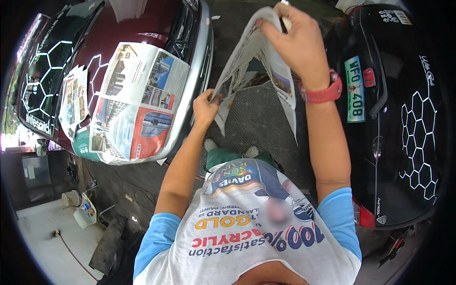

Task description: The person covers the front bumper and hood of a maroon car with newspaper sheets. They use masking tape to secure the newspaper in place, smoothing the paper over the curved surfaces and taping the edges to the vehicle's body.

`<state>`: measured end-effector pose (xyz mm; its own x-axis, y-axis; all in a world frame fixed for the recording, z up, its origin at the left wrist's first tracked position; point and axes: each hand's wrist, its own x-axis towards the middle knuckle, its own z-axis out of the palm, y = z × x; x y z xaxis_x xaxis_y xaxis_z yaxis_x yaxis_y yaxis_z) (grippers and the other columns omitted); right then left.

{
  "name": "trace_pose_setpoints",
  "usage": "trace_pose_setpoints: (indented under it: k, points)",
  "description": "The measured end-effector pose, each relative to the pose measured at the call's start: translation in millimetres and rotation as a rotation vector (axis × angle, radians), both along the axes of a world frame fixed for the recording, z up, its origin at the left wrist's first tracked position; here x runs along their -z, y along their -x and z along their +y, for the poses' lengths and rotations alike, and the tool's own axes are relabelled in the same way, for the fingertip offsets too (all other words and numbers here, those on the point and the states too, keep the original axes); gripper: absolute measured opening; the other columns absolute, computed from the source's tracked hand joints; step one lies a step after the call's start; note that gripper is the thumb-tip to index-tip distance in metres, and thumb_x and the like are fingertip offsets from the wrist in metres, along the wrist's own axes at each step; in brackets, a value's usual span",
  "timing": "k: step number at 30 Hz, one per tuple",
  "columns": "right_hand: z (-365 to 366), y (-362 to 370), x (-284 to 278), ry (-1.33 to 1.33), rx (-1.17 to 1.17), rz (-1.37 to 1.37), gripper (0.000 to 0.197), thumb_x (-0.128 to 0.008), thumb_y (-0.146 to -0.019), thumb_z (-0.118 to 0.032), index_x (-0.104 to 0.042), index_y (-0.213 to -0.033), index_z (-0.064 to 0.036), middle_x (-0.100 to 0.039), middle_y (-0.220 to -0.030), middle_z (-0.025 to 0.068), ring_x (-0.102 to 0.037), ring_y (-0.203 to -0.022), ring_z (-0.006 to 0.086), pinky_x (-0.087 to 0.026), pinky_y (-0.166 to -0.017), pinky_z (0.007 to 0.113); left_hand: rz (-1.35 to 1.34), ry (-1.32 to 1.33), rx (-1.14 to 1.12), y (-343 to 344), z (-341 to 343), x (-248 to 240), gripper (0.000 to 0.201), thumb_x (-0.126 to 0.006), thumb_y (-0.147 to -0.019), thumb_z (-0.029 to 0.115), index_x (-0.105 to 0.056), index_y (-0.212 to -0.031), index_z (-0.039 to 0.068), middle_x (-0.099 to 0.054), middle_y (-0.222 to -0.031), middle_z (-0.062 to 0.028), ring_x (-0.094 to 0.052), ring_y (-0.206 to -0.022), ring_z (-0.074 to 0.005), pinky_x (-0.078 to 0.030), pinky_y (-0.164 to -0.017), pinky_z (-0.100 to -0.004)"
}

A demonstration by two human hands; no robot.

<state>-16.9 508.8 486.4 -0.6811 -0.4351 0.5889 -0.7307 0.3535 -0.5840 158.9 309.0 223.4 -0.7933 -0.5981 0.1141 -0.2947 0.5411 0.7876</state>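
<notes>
A sheet of newspaper (281,69) hangs folded over in mid-air between the two cars, its lower corners loose. My left hand (206,109) pinches its left edge, close to the front of the maroon car. Higher up and farther away, my right hand (299,40) is closed on the fold at the top, with a red watch on the wrist. Something small and white shows by the right fingers, too little seen to name. Left of my hands, more newspaper sheets (166,88) lie spread over the hood of the maroon car (130,19).
To the right stands the rear of a black car (394,61) with white hexagon decals. Dark textured floor (232,114) lies under my feet between the cars. At the lower left are a pale bucket (71,198), a white plastic container (85,216) and a hose on the ground.
</notes>
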Motion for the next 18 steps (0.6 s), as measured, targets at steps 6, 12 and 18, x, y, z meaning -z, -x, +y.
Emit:
trace_pose_setpoints:
  k: [6, 12, 18]
  points:
    - [5.3, 48.5, -50.1, 0.036, 0.132, 0.14, 0.031, -0.073, -0.081, -0.024, -0.072, -0.091, 0.0051, -0.069, -0.085, 0.0293, -0.072, -0.083, 0.0454, -0.055, -0.073, 0.047, -0.03, -0.342, 0.071, -34.0, -61.8, 12.0, 0.025, -0.079, -0.097, 0.021, -0.079, -0.109, 0.0, -0.08, -0.093, -0.0066, -0.07, -0.084, -0.0139, -0.054, -0.079, -0.0335]
    - [15.6, 122.5, -48.4, -0.008, 0.211, 0.131, 0.044, -0.078, -0.079, -0.028, -0.078, -0.106, 0.0064, -0.077, -0.097, 0.0283, -0.077, -0.094, 0.0408, -0.059, -0.086, 0.043, -0.06, -0.226, 0.064, -79.5, -135.1, -49.0, 0.026, -0.079, -0.098, 0.022, -0.078, -0.112, -0.001, -0.078, -0.095, -0.0026, -0.066, -0.084, -0.0108, -0.052, -0.08, -0.0286]
    - [39.4, 220.2, 25.6, -0.09, 0.159, -0.057, 0.038, -0.08, -0.085, -0.037, -0.081, -0.105, -0.0048, -0.079, -0.094, 0.0193, -0.076, -0.09, 0.0376, -0.058, -0.084, 0.044, -0.009, -0.302, -0.009, -116.1, -176.6, -143.4, 0.03, -0.082, -0.096, 0.025, -0.077, -0.114, 0.002, -0.077, -0.099, -0.0029, -0.067, -0.091, -0.0121, -0.051, -0.089, -0.0305]
